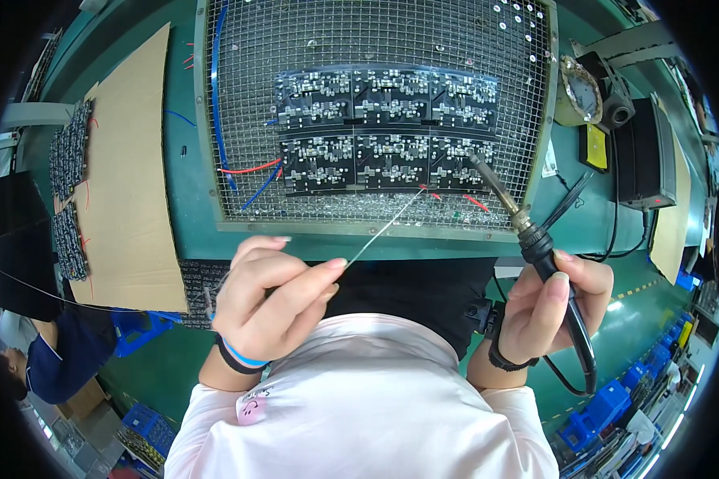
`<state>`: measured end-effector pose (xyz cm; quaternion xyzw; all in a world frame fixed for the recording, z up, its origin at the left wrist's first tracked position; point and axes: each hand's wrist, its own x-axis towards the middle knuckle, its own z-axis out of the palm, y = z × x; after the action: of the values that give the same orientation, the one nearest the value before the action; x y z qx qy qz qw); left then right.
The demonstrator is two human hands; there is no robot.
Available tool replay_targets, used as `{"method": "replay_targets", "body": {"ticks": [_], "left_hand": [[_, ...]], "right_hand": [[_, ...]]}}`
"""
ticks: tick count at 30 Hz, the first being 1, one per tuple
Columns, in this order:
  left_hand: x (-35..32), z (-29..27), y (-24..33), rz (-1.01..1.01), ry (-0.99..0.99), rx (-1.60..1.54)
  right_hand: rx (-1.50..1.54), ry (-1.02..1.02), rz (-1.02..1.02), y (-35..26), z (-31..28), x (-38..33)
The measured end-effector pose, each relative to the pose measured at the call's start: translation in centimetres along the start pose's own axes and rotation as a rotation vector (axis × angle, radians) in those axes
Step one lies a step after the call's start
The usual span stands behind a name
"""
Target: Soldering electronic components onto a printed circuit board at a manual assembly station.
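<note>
Since the soldering iron (pixel 538 243) likely runs hot, our right fingers (pixel 551 302) clamp its handle (pixel 581 339); our left fingers (pixel 299 292) pinch silvery wire (pixel 386 228) toward the circuit boards (pixel 391 150).

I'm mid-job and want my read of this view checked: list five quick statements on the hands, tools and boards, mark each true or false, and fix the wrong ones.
1. The right hand holds the soldering iron. True.
2. The left hand holds nothing. False: it pinches a thin pale wire.
3. The circuit boards lie on the mesh tray. True.
4. The yellow pad sits left of the mesh tray. False: it sits to the right.
5. A blue band circles the left wrist. True.
</note>
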<state>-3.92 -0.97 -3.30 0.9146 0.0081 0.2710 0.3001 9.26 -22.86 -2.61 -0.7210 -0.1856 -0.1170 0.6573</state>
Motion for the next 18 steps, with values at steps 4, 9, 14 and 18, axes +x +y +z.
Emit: {"method": "replay_targets", "body": {"ticks": [4,9,14,18], "left_hand": [[0.2,0.2,0.2,-0.034,0.087,0.034],[0.7,0.9,0.2,-0.038,0.125,0.061],[1.2,1.3,0.2,-0.022,0.110,0.069],[1.4,1.4,0.3,-0.027,0.106,0.076]], "right_hand": [[-0.022,-0.030,0.027,0.0,0.0,-0.5],[-0.006,-0.142,-0.069,0.3,0.8,-0.4],[-0.092,-0.212,-0.154,0.8,0.7,-0.5],[-0.113,-0.279,-0.191,1.1,0.4,-0.7]]}}
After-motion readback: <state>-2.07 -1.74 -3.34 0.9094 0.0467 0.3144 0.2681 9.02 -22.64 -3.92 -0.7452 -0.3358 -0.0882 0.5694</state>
